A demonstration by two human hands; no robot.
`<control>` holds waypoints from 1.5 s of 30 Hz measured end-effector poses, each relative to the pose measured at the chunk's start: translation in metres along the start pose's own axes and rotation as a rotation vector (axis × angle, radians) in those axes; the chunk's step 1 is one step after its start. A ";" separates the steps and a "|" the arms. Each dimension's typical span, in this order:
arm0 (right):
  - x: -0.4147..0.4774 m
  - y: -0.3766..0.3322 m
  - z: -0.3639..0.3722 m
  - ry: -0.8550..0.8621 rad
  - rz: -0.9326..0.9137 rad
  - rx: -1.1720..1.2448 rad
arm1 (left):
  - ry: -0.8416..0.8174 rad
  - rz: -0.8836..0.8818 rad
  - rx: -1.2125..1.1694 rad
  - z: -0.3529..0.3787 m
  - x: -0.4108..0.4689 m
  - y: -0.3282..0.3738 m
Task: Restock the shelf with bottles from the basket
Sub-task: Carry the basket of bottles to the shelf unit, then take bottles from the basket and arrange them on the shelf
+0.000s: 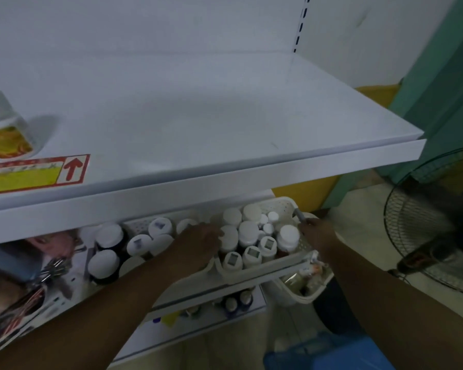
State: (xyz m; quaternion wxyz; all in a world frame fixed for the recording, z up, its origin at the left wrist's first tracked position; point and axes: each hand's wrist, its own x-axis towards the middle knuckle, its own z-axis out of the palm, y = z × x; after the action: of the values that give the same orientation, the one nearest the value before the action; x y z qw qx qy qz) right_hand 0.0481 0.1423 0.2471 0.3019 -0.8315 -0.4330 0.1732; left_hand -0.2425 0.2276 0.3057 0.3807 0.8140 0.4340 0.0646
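— While you're bent under that top shelf [225,116], what has each hand got?

— My right hand [318,233] grips the grey handle [299,216] at the right end of the basket [284,202], which sits at the front right corner of the lower shelf [225,289]. My left hand [201,241] lies knuckles-up at the basket's left end, against the packed bottles [247,232]. Its fingers are hidden, so I can't tell whether they hold one.

— And the stock?

— The basket is full of upright, white-capped bottles. More capped bottles [110,236] stand left of it on the lower shelf. On the top shelf, one yellow-labelled bottle [6,129] stands at the left edge, just behind a red-arrow sticker [38,173] near the front edge. A fan [433,222] stands beyond the right end.
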 end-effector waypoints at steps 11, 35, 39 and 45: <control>-0.024 -0.011 -0.016 0.003 -0.080 -0.094 | -0.126 0.110 0.222 0.079 0.039 0.053; 0.007 -0.024 -0.054 -0.242 -0.037 0.500 | 0.007 -0.015 -0.259 0.026 0.043 0.106; -0.012 -0.055 -0.051 -0.448 0.005 0.736 | 0.061 -0.169 -0.693 0.010 0.003 0.098; -0.069 -0.116 -0.013 -0.637 0.098 0.936 | 0.338 -0.279 -1.125 0.005 -0.061 0.080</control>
State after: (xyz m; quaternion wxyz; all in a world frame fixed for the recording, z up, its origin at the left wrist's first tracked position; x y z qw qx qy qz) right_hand -0.0553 0.1318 0.3346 0.4841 -0.5348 -0.3410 0.6027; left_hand -0.2256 0.1525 0.3700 0.6835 0.4016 0.4904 0.3619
